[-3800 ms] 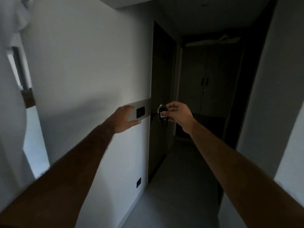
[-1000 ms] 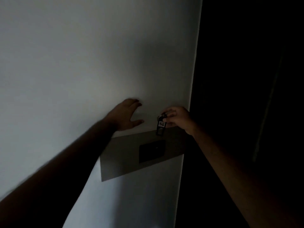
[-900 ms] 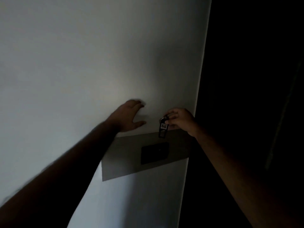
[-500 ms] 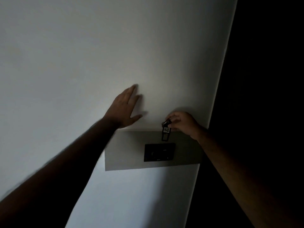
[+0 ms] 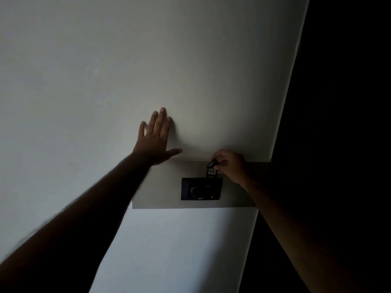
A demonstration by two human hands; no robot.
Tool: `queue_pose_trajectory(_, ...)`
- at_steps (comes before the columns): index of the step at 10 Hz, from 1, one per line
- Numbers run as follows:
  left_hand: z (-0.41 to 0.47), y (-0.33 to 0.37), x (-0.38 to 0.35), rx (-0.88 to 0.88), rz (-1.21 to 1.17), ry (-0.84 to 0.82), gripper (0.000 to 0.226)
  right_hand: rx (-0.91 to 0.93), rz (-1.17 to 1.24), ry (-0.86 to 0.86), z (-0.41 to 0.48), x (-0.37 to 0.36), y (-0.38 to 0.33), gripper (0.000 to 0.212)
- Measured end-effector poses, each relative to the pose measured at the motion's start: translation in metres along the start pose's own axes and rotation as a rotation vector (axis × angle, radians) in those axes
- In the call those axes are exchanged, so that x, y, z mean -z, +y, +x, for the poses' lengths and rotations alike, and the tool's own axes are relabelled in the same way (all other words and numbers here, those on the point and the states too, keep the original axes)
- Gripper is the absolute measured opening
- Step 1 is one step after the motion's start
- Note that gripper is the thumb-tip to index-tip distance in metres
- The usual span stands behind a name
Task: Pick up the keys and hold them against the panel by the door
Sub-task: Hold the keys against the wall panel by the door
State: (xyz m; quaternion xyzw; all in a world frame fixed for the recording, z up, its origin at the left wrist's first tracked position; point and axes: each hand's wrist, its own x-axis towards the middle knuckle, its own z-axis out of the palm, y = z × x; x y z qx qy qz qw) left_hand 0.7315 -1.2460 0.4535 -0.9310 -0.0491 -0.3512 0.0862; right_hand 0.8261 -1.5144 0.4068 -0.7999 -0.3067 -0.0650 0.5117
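keys (image 5: 211,169) pinched in right hand (image 5: 229,166) above dark panel (image 5: 201,188); left hand (image 5: 155,140) spread flat on wall (image 5: 190,60).

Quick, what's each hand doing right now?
Left hand: open, flat on the wall, holding nothing.
Right hand: closed on the keys, just above the black panel.

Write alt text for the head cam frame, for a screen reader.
In a dim hallway, a person's right hand pinches a set of keys so they hang at the top edge of a black panel showing a small red light, mounted on a grey plate. The left hand lies flat, fingers spread, on the white wall above it.
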Motion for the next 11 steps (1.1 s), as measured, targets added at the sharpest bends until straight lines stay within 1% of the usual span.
queue_pose_trajectory(1, 0.001, 0.003, -0.001, 0.018, 0.002, -0.014, 0.116, 0.005, 0.026, -0.016, -0.003, -0.005, 0.007, 0.041)
queue_pose_trajectory(2, 0.001, 0.005, -0.001, 0.022, 0.004, -0.022, 0.117, 0.019, 0.004, -0.060, -0.006, -0.010, 0.015, 0.036)
queue_pose_trajectory(3, 0.001, 0.005, 0.001, 0.021, 0.001, -0.028, 0.116, 0.018, -0.042, -0.096, -0.008, -0.013, 0.021, 0.029)
queue_pose_trajectory(4, 0.000, 0.007, 0.002, 0.023, -0.004, -0.032, 0.118, 0.045, -0.091, -0.097, -0.008, -0.014, 0.028, 0.028)
queue_pose_trajectory(5, -0.001, 0.009, 0.002, 0.030, 0.011, -0.035, 0.118, 0.064, -0.118, -0.095, -0.010, -0.016, 0.029, 0.031)
queue_pose_trajectory(7, -0.001, 0.010, -0.001, 0.030, 0.009, -0.023, 0.119, 0.236, -0.367, -0.002, -0.015, -0.016, 0.030, 0.039)
queue_pose_trajectory(9, 0.000, 0.011, -0.004, 0.040, 0.027, -0.032, 0.120, 0.258, -0.436, -0.039, -0.018, -0.019, 0.033, 0.042)
queue_pose_trajectory(10, 0.000, 0.012, -0.005, 0.045, 0.021, -0.037, 0.120, 0.309, -0.473, -0.018, -0.021, -0.023, 0.041, 0.041)
queue_pose_trajectory(11, 0.000, 0.013, -0.001, 0.051, -0.006, -0.053, 0.120, 0.383, -0.619, 0.011, -0.029, -0.025, 0.048, 0.042)
